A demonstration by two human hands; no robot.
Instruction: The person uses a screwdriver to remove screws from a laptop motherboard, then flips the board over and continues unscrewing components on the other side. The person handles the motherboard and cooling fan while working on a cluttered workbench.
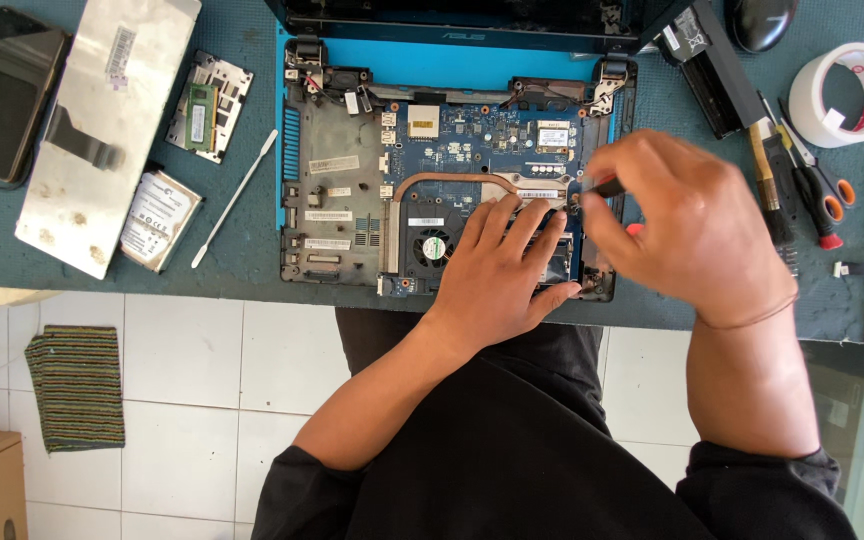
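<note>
Opened laptop base [352, 200] w/ blue frame lies on the dark teal worktop [242, 250], motherboard [472, 145] exposed. Left hand [502, 265] rests flat on the board's lower right area, just right of the round cooling fan [434, 248], fingers spread & pointing up over the copper heat pipe [442, 180]; grip apart, clamped on nothing. Right hand [687, 225] is curled at the base's right edge, fingers together & pinched on a small screwdriver [607, 186] w/ dark & red handle; tip hidden behind the fingers, so can't tell what it touches. Screwdriver sits just above-right of the left fingertips, near the right hinge [607, 85].

Left of the base: white spudger [235, 198], hard drive [158, 218], silver keyboard panel [107, 125] face down, phone [7, 95]. Right: more screwdrivers [812, 190], tape roll [845, 93], black mouse [760, 22].
</note>
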